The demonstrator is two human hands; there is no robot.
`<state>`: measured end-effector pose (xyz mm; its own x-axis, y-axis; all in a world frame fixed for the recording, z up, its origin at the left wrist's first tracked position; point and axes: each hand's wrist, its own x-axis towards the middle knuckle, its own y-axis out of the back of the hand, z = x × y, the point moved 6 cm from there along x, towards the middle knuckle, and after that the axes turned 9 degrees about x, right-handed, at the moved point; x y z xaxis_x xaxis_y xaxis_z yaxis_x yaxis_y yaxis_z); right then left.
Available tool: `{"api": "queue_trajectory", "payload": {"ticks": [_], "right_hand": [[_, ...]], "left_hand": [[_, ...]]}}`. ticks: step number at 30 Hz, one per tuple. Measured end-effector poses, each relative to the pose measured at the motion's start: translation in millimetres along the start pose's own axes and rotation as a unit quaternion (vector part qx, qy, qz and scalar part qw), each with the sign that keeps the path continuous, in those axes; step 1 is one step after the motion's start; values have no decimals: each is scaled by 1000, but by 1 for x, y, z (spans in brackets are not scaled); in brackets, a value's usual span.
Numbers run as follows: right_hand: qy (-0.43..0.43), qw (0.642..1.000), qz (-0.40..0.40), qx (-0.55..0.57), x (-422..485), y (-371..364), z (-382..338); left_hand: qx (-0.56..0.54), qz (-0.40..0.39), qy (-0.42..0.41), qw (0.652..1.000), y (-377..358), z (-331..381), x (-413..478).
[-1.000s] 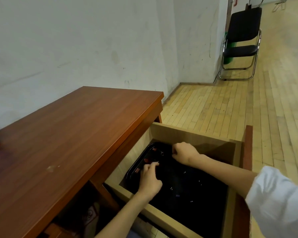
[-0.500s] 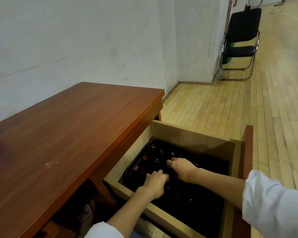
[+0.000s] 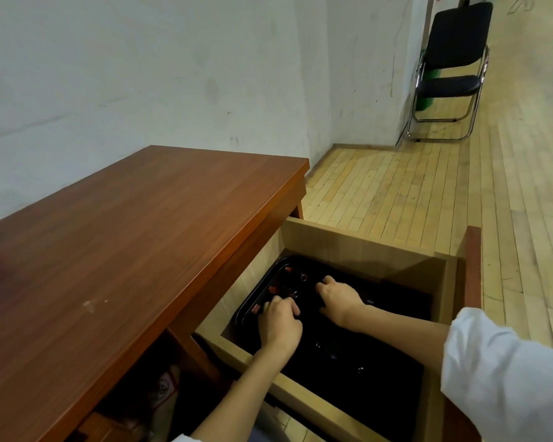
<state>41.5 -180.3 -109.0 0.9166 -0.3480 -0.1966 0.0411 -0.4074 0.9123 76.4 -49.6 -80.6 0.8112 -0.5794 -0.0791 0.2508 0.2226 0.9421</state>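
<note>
Looks like the middle of the job, not its end (a judgement from the lie of things only). Down in the open drawer (image 3: pixel 358 239) of the wooden desk (image 3: pixel 125 250): a black tray (image 3: pixel 278 262), filling most of the drawer floor. Scattered over the tray's far left corner, small red and dark pieces (image 3: pixel 272 289), loose, in no row or group. Toward the near end, a few more glinting bits (image 3: pixel 359 368), well apart from the first lot. Nothing lifted clear of the drawer, nothing set out on the desk top. So: reached in among the pieces, yes; gathered, sorted or taken out, not as far as can be seen. Most of the handling left to do.

First the left hand (image 3: pixel 280 325): low over the tray's left edge, just beside the nearest red piece, back of the hand up, fingers curled down and under, forearm coming in over the drawer's near wall. Then the right hand (image 3: pixel 340 298): farther in, near the tray's middle, knuckles up, fingers likewise bent toward the tray, bare forearm running back to a white sleeve (image 3: pixel 505 371). Close together but not touching. Cannot tell whether either grips a piece or merely presses on the tray: fingertips hidden under the knuckles, tray too dark.
</note>
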Motion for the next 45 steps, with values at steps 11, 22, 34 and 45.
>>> {"api": "queue_trajectory", "payload": {"ticks": [11, 22, 34, 45], "right_hand": [[24, 999, -15, 32, 0, -9, 1], [-90, 955, 89, 269, -61, 103, 19], [-297, 675, 212, 641, -241, -7, 121], [-260, 653, 208, 680, -227, -13, 103]], "left_hand": [[-39, -2, 26, 999, 2, -4, -1], [-149, 112, 31, 982, 31, -1, -12], [17, 27, -502, 864, 13, 197, -153], [-1, -18, -451, 893, 17, 177, -146]]}}
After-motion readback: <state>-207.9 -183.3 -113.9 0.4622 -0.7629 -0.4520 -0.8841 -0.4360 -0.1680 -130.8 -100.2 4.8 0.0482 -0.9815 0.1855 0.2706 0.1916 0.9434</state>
